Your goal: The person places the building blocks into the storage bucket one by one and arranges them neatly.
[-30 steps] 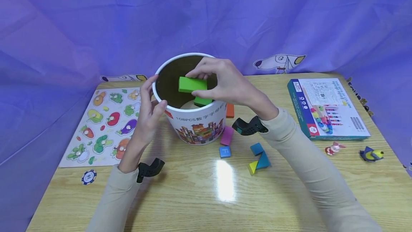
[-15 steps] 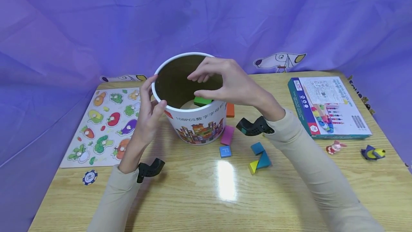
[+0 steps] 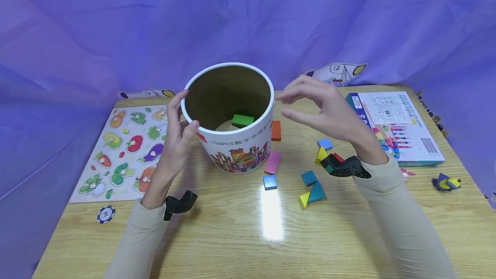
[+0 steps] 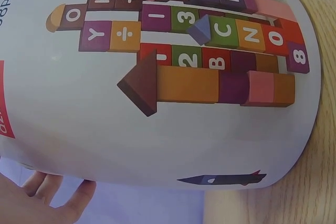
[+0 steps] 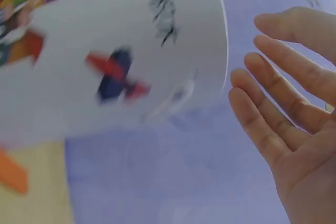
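A large white bucket (image 3: 240,134) with printed block pictures stands upright at the back of the table. My left hand (image 3: 179,139) holds it at the left side, thumb and fingers spread along the rim; in the left wrist view its fingers (image 4: 79,200) lie against the outer wall. Inside the bucket a green block (image 3: 243,120) shows near the bottom, the rest of the inside being dark or hidden. My right hand (image 3: 321,106) hovers to the right of the bucket, fingers apart and loosely bent, with nothing in it.
Right of the bucket lie an orange block (image 3: 276,131), a pink block (image 3: 272,162), a blue block (image 3: 270,182), teal blocks (image 3: 315,192) and yellow ones. A vegetable puzzle board (image 3: 124,154) is at left, a poker chip (image 3: 106,214) before it. A game box (image 3: 407,128) sits at right.
My right hand let go of a green block inside the bucket, then moved up out of it and to the right. My left hand stayed at the rim.
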Tool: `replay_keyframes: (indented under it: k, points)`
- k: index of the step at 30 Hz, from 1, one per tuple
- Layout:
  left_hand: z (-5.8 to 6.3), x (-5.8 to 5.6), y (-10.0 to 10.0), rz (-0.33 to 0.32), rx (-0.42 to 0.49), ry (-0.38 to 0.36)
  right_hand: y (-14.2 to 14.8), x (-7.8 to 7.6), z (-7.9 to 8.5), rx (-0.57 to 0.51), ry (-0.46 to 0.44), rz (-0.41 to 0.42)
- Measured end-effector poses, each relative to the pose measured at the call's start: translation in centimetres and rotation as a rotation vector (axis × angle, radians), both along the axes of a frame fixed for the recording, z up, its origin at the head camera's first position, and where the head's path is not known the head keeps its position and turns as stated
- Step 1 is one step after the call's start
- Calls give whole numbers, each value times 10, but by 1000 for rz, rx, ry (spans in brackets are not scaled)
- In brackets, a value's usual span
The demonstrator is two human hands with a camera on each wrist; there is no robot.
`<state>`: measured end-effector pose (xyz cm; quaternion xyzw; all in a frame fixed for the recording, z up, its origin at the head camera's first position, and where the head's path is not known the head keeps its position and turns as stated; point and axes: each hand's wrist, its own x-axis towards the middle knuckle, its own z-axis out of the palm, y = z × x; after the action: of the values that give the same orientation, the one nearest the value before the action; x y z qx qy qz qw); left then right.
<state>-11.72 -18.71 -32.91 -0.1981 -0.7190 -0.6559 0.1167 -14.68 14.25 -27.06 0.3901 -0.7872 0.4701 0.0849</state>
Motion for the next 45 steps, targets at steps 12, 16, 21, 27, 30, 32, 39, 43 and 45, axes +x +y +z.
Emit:
replay_keyframes:
  k: [12, 16, 21, 27, 30, 32, 39, 43, 45]
  points:
    - [0, 2, 1, 10, -12, -28, 85, 19, -82, 103, -211, -149]
    - [-1, 2, 2, 16, -22, -32, 99, 26, -108, 197, -248, -195]
    - [-1, 2, 1, 19, -20, -30, 104, 28, -129, 273, -239, -221]
    - [-2, 2, 0, 27, -22, -23, 101, 26, -140, 309, -230, -181]
    - [-2, 3, 0, 30, -27, -22, 97, 26, -142, 336, -263, -191]
    - [-1, 3, -1, 32, -28, -23, 94, 26, -141, 353, -275, -198]
    - [-1, 3, -1, 36, -26, -29, 89, 28, -142, 391, -234, -220]
    - [-1, 2, 0, 35, -30, -26, 88, 29, -144, 424, -193, -252]
    - [-1, 1, 0, 36, -30, -23, 88, 29, -145, 426, -198, -264]
